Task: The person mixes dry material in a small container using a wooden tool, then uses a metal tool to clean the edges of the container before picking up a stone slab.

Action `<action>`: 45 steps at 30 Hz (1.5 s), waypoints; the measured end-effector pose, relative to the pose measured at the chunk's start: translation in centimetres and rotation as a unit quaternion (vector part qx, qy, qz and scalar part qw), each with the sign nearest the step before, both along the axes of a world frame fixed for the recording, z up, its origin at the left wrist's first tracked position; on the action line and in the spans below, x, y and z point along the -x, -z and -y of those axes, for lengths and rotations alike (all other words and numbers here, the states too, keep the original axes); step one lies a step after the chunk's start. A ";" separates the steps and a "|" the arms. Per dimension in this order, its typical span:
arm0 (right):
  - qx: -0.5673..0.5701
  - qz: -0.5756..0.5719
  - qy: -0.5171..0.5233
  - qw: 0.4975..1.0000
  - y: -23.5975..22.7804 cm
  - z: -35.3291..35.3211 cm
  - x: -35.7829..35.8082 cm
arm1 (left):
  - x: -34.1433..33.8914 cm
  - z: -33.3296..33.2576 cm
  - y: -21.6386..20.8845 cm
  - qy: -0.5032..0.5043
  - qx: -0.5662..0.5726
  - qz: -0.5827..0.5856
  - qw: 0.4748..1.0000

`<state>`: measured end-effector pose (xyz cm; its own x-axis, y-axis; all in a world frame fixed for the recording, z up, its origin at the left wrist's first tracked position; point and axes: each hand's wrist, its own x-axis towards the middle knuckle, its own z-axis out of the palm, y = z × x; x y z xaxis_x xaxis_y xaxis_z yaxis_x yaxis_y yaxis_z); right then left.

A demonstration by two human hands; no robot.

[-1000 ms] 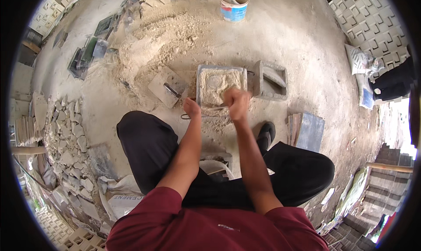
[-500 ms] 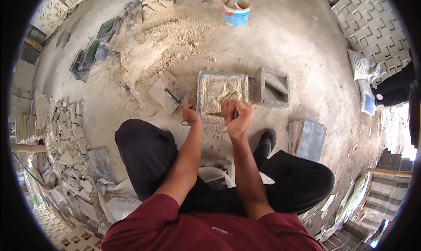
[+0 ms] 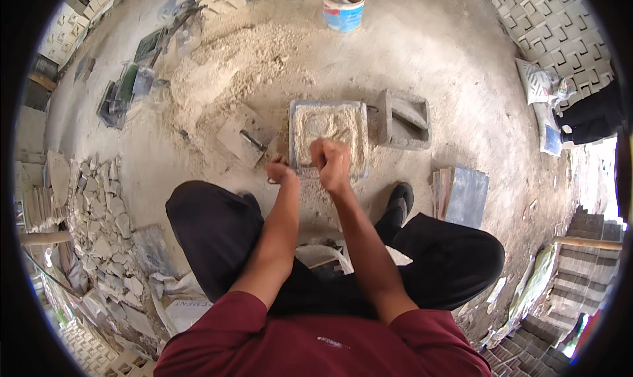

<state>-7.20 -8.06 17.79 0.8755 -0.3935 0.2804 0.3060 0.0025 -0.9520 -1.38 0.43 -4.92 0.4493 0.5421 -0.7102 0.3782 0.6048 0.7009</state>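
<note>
On the floor, a square frame (image 3: pixel 328 103) holds sand (image 3: pixel 318 124). Our right hand (image 3: pixel 331 163) curls tight over it; our left hand (image 3: pixel 283 172) is by its corner. We can't tell if either grips anything.

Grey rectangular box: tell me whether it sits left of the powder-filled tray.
No, the grey box lies right of the powder-filled tray.

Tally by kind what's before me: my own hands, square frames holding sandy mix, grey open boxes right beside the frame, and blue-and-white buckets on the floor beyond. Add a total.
Hands (left hand, right hand): 2
Square frame with sandy mix: 1
Grey open box: 1
Blue-and-white bucket: 1
Total: 5
</note>
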 end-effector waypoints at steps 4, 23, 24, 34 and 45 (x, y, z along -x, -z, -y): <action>-0.049 0.018 -0.004 0.999 -0.5 -0.3 -0.6 | -1.3 -1.2 2.0 0.200 -0.019 0.153 0.968; 0.138 0.023 0.180 0.974 -0.6 -2.8 -4.5 | -0.6 -0.8 -0.7 0.151 0.130 0.109 0.974; 0.135 0.025 0.176 0.975 -0.4 -2.8 -4.8 | -0.8 -1.0 -0.6 0.153 0.121 0.120 0.973; -0.025 0.002 0.150 0.988 -1.0 -3.4 -4.3 | -1.0 -1.3 0.5 0.140 0.045 0.139 0.979; -0.050 0.010 0.085 0.995 -1.3 -2.2 -5.6 | -1.0 -1.3 -0.3 0.170 -0.013 0.116 0.978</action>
<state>-1.56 -5.89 19.06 0.7886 -0.5624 0.2488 0.3282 0.0427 -0.9436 -0.38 1.74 -4.61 0.7543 0.3498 -0.5556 0.3838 0.4517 0.8054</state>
